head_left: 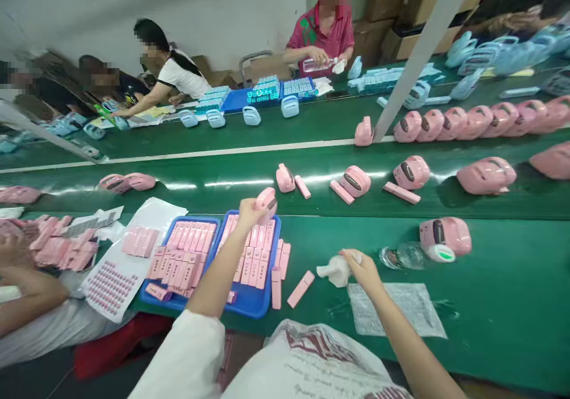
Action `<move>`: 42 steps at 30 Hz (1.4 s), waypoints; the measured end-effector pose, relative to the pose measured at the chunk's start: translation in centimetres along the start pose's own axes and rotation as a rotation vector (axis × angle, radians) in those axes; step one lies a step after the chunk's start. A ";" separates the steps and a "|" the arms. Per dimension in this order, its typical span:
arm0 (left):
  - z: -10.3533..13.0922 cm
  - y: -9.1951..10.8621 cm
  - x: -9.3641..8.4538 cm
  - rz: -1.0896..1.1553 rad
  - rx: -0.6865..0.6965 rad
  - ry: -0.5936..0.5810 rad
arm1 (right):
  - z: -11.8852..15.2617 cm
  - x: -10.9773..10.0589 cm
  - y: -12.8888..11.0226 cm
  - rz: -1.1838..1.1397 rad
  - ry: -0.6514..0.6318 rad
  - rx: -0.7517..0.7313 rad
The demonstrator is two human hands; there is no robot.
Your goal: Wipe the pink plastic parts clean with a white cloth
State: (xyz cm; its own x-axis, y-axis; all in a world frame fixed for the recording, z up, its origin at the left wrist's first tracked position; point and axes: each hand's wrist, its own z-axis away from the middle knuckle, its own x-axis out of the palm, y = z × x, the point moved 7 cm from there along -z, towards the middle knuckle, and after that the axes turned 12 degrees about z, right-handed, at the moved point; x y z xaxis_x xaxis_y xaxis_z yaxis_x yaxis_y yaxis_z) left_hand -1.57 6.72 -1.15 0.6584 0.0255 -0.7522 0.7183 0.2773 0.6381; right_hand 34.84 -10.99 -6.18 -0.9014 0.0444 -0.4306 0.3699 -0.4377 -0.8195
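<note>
My left hand (pixel 250 214) is closed around a pink plastic housing (pixel 266 200), raised above the far end of a blue tray (pixel 256 309). Rows of pink rectangular pieces (pixel 255 265) fill much of that tray. In my right hand (pixel 360 267) is a crumpled white cloth (pixel 336 271), pinched over the green table. Between the tray and the cloth lies a loose pink bar (pixel 301 289). A clear bottle (pixel 405 256) rests on its side to the right, touching or close to another pink housing (pixel 445 236).
A second blue tray (pixel 162 299) of pink pieces stands at left, beside a sheet of stickers (pixel 109 286) and a co-worker's arm (pixel 31 304). Pink housings (pixel 355 180) with bars line the belt (pixel 240 194). A slanted metal post (pixel 414 54) rises at right. Several people sit opposite.
</note>
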 end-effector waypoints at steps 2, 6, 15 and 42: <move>-4.4 0.2 -1.5 0.013 -0.015 0.041 | 0.1 -0.6 0.9 0.016 0.022 0.031; -10.8 -1.2 -3.6 0.055 -0.062 0.122 | 0.2 -1.5 2.8 0.048 0.061 0.097; -10.7 -2.9 -4.9 -0.065 -0.124 0.210 | 0.5 -0.6 5.0 0.043 0.048 0.202; 3.6 5.1 4.7 -0.257 0.142 -0.187 | 4.8 -0.6 6.4 -0.055 0.022 0.150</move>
State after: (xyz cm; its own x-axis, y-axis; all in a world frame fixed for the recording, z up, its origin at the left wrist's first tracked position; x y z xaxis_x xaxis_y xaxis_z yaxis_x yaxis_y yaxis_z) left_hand 5.99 4.80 -0.81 0.4723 -0.2081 -0.8565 0.8814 0.1150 0.4581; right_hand 36.67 -18.16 -9.35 -0.9138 0.0909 -0.3959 0.2807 -0.5630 -0.7773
